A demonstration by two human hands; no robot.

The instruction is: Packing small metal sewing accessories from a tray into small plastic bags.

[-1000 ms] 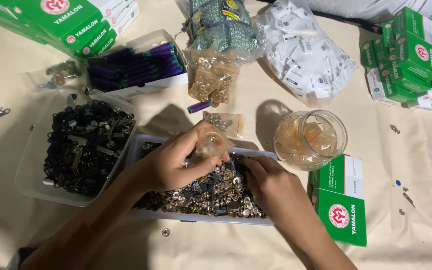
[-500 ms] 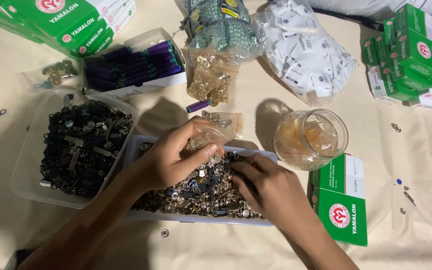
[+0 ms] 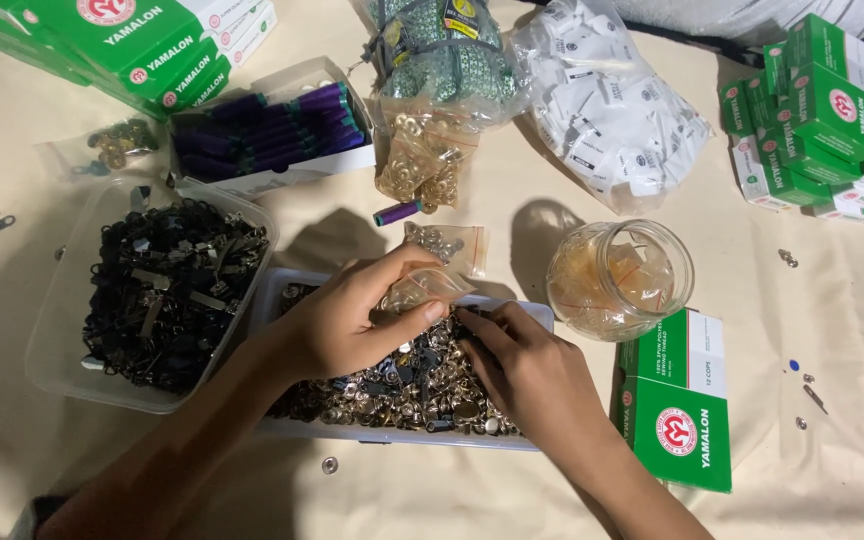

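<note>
the left hand [image 3: 352,320] pinches a small clear bag [image 3: 422,288] between thumb and fingers, holding it just above the tray [image 3: 542,318]; the right hand [image 3: 527,375] rests in the tray, fingertips pressed together among the metal snaps [image 3: 402,390], though what they pinch cannot be told; the tray lies on a cream cloth [image 3: 832,470]; left of it, touching, a clear tub [image 3: 62,340] of black clips [image 3: 172,290]; just right, a glass jar [image 3: 620,280] and a green box [image 3: 680,425]; behind the hands, a small bag of snaps [image 3: 444,245], a purple spool [image 3: 397,213], a bag of brass rings [image 3: 422,165] and a bag of white tags [image 3: 607,100]; farther left, a box of purple spools [image 3: 267,135].
</note>
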